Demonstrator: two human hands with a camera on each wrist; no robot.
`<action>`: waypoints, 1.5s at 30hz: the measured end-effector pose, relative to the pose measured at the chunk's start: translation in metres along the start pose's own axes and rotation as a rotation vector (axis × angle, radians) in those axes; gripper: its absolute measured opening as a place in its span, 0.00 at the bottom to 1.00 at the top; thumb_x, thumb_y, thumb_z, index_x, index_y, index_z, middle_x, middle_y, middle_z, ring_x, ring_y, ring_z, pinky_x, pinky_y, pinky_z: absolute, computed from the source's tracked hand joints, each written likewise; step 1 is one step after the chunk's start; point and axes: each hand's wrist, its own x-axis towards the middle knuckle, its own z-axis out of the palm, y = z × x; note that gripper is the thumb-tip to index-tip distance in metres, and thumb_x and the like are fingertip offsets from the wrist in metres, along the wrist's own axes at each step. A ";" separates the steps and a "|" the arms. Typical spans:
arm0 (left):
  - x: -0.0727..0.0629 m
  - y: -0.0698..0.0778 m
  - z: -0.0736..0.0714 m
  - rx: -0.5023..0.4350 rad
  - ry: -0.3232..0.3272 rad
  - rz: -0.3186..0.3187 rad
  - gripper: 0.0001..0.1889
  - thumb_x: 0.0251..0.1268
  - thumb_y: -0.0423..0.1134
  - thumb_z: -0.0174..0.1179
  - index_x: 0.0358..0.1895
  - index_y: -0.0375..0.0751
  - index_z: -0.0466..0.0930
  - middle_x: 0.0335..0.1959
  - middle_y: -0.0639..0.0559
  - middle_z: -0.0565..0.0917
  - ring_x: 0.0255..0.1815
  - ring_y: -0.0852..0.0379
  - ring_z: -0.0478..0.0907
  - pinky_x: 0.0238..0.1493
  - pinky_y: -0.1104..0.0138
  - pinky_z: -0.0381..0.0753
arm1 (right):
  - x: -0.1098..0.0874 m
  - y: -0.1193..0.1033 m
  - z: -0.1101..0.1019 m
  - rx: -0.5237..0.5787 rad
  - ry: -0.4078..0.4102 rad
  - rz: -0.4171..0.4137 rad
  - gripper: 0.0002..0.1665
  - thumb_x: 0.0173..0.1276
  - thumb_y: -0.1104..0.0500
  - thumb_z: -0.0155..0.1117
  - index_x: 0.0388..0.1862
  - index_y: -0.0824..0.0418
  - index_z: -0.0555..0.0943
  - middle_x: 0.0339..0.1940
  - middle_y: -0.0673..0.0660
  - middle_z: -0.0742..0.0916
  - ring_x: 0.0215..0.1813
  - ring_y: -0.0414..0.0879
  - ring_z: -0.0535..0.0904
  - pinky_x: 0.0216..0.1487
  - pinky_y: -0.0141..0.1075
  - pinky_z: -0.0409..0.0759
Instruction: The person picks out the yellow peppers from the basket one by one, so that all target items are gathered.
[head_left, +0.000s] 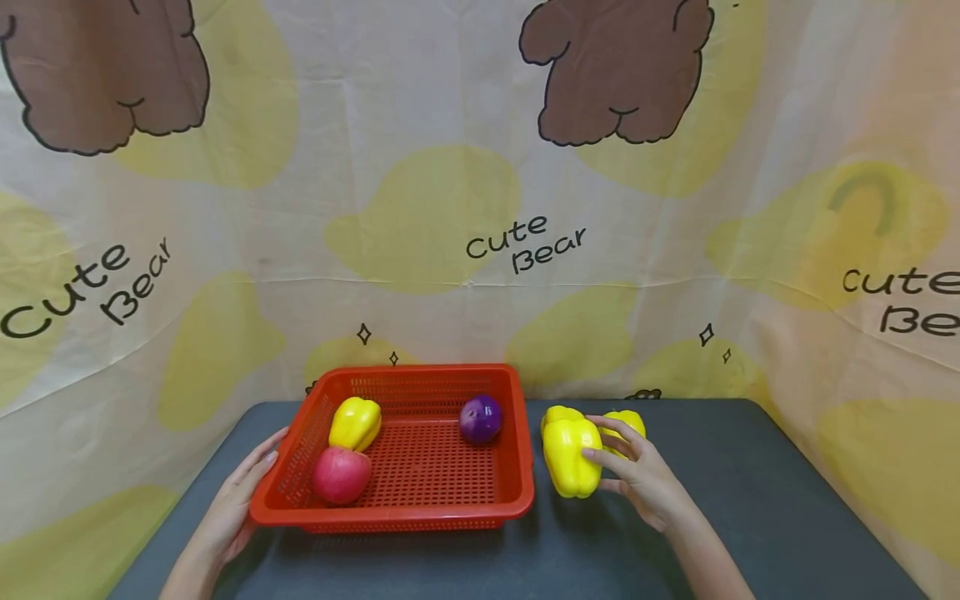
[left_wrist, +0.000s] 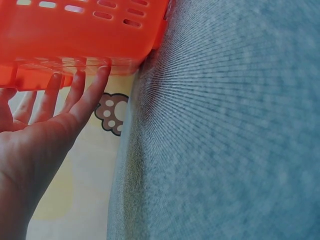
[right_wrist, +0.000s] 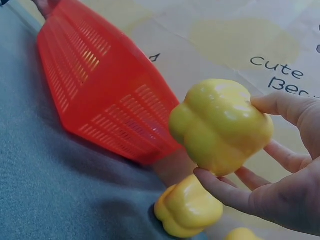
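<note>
A yellow bell pepper [head_left: 572, 457] is held up off the table between the thumb and fingers of my right hand [head_left: 637, 479], just right of the red basket [head_left: 397, 515]. Behind it sits a second yellow pepper [right_wrist: 187, 207] on the table, and a third one [head_left: 626, 422] is partly covered by the hand. My left hand [head_left: 236, 500] touches the basket's left side from outside, with fairly straight fingers [left_wrist: 90, 97] against its wall. Inside the basket lie a yellow pepper [head_left: 356, 423], a pink-red apple-like fruit [head_left: 342, 476] and a round purple item [head_left: 480, 418].
The basket stands on a dark grey-blue table [head_left: 757, 500]. Directly behind the table hangs a pale cloth [head_left: 420, 317] printed with bears and lettering, which also covers both sides.
</note>
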 end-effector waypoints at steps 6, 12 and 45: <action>0.000 -0.001 -0.001 -0.009 -0.009 0.001 0.23 0.91 0.39 0.37 0.74 0.67 0.71 0.61 0.64 0.84 0.56 0.58 0.87 0.51 0.60 0.89 | 0.003 0.003 -0.004 -0.017 -0.002 0.015 0.39 0.77 0.59 0.67 0.81 0.63 0.64 0.77 0.71 0.68 0.65 0.54 0.77 0.55 0.51 0.87; 0.000 -0.001 -0.002 -0.026 -0.034 0.018 0.23 0.91 0.38 0.36 0.74 0.66 0.71 0.62 0.63 0.84 0.56 0.58 0.87 0.51 0.60 0.89 | 0.005 0.006 -0.007 -0.017 -0.008 0.030 0.40 0.76 0.58 0.68 0.81 0.64 0.63 0.77 0.71 0.68 0.65 0.55 0.77 0.55 0.52 0.87; -0.001 -0.001 -0.002 -0.040 -0.045 0.026 0.24 0.91 0.37 0.36 0.75 0.65 0.71 0.63 0.63 0.83 0.57 0.58 0.86 0.52 0.60 0.89 | 0.010 0.014 -0.021 -0.051 -0.125 0.095 0.40 0.75 0.58 0.70 0.79 0.67 0.65 0.78 0.75 0.66 0.61 0.54 0.79 0.55 0.55 0.87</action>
